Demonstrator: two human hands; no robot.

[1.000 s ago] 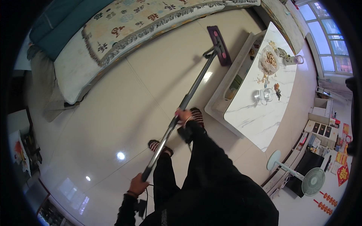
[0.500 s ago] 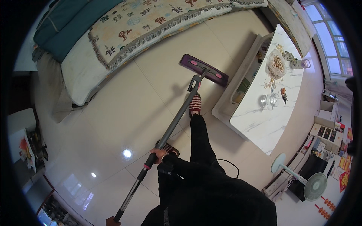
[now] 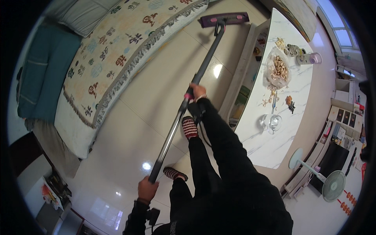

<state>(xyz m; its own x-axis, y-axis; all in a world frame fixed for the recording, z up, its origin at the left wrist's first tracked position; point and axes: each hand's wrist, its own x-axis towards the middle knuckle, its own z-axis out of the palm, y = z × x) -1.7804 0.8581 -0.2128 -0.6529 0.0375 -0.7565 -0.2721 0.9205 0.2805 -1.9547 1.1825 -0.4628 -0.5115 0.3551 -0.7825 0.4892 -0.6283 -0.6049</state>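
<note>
Mop (image 3: pixel 188 98) | left hand (image 3: pixel 147 189) grip wrapped round handle end | right hand (image 3: pixel 197 91) grip wrapped mid-handle | head (image 3: pixel 224 18) on floor (image 3: pixel 129 129) beside counter (image 3: pixel 270 145)

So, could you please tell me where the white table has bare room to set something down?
The white table is bare at its near end, below the glass. Its far end is crowded: a bag of nuts, scattered shells and a small lilac container.

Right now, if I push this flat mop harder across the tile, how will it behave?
The mop probably stays stiff: its pole looks straight between the left hand and right hand. Its flat head likely glides easily on the glossy floor.
</note>
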